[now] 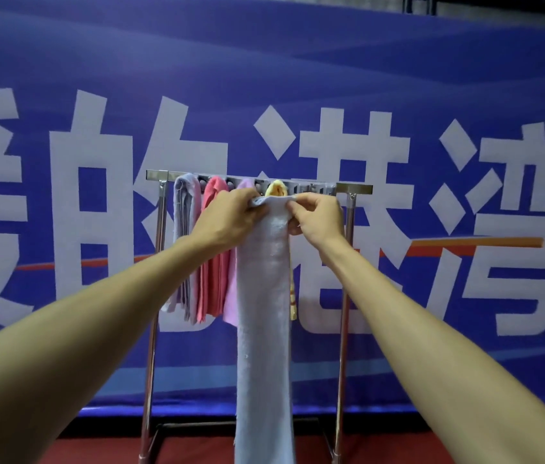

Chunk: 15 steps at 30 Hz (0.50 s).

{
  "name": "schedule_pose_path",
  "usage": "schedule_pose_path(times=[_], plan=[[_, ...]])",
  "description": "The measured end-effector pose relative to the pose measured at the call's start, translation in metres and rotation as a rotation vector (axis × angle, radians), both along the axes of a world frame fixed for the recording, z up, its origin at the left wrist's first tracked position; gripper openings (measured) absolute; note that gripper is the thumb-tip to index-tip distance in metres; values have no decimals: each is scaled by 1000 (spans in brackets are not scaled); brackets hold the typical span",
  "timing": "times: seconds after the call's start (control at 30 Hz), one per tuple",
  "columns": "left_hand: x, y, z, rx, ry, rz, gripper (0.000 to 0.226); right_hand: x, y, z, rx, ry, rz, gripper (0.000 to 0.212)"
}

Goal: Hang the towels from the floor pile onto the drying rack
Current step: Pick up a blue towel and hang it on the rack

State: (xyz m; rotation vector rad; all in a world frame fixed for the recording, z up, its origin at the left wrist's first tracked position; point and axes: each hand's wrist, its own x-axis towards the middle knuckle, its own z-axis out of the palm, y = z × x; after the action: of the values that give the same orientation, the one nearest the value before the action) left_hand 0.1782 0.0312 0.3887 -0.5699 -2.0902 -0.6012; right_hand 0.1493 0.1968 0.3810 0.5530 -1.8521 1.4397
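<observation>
Two bare forearms reach up from the lower corners of the frame and meet at centre, where both hands hold the top edge of a pale blue towel (262,329). The left hand (227,219) bunches the soft terry hem under curled fingers, and the right hand (319,221) pinches the same hem between thumb and fingertips. The towel hangs as a long, narrow, nubby strip from the hands down past the bottom edge of the frame. Just behind it stands the drying rack (348,296), with shiny metal posts and a flat top bar at mid-frame. Four towels already drape over the bar (each folded into a thin hanging band): a grey-lilac towel (185,229) at the left, then a coral pink towel (212,283), a light pink towel (230,303) and a yellow towel (276,189) mostly hidden. Farthest back, a smooth blue banner (297,61) with large white characters fills the wall above a red floor (103,452).
</observation>
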Motion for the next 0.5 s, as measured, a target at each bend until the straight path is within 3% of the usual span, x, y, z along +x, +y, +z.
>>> schedule_pose_path(times=[0.1, 0.23, 0.33, 0.5], plan=[[5, 1, 3, 7, -12, -14, 18, -5, 3, 1, 15, 32, -31, 15], [10, 8, 1, -154, -96, 30, 21, -5, 5, -11, 67, 47, -96, 17], [10, 8, 0, -88, -73, -18, 19, -6, 4, -17, 5, 54, -79, 14], [8, 4, -4, -10, -124, -13, 21, -3, 7, -9, 113, -12, 17, 14]])
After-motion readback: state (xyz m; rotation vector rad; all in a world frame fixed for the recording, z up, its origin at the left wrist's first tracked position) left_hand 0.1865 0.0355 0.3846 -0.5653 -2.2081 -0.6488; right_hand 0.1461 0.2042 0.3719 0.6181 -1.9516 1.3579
